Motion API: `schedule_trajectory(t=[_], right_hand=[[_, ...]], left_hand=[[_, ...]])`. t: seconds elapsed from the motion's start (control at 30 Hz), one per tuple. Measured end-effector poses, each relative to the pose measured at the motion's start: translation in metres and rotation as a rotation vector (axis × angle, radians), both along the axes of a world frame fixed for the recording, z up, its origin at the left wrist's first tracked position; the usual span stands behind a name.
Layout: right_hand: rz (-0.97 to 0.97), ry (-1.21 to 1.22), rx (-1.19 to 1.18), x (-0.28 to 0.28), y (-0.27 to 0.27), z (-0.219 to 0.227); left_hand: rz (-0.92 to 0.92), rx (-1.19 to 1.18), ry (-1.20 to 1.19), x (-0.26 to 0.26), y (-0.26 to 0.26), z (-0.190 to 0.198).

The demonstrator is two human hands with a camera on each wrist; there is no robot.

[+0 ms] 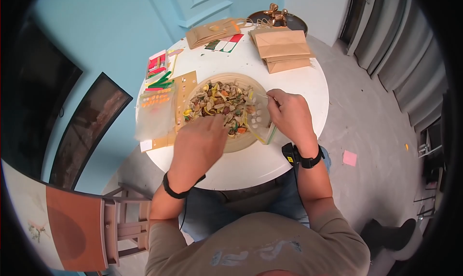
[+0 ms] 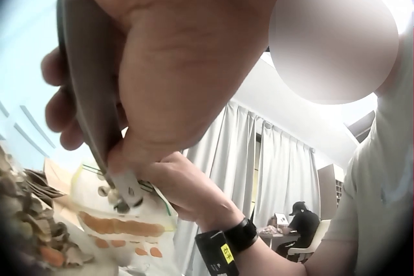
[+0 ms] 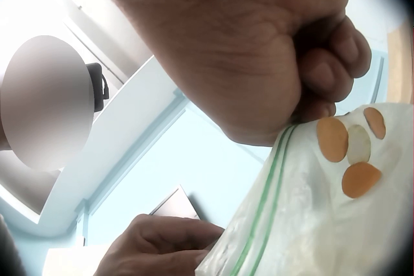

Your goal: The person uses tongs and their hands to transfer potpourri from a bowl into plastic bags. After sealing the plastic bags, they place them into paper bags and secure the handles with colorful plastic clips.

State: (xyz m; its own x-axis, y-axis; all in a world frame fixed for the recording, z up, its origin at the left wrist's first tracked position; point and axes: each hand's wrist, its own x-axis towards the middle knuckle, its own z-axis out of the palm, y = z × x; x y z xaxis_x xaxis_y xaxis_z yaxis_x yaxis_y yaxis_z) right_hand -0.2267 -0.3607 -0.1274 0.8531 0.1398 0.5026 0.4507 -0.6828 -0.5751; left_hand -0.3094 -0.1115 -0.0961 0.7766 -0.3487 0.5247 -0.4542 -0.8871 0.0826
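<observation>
Left hand [image 1: 201,137] curled round grey tool [image 2: 92,82]; right hand [image 1: 294,116] gripping edge of clear zip bag [image 1: 261,123]. Bag just left of right hand, the nearer one, over right side of bowl [image 1: 236,145]; long axis unclear.

The head view looks down on the table [image 1: 231,172]; close, upward-tilted wrist views share the bag [image 3: 304,224].

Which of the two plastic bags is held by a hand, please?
The bag at the right of the bowl: the right hand grips its edge. The other bag lies to the bowl's left, untouched.
</observation>
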Motion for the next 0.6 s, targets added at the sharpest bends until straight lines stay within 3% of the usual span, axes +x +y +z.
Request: schedule_trajectory(t=[0.13, 0.23, 0.47, 0.6], right_hand=[[-0.008, -0.001, 0.000, -0.001, -0.001, 0.003], [-0.009, -0.015, 0.008, -0.001, -0.004, 0.002], [-0.008, 0.013, 0.013, -0.003, -0.009, 0.001], [-0.011, 0.018, 0.012, -0.004, -0.009, 0.002]], left_hand=[[-0.139, 0.053, 0.105, 0.008, -0.017, -0.006], [-0.105, 0.014, 0.147, 0.006, -0.009, -0.007], [0.272, -0.012, 0.177, -0.014, 0.050, -0.003], [0.387, 0.001, 0.116, -0.018, 0.078, -0.024]])
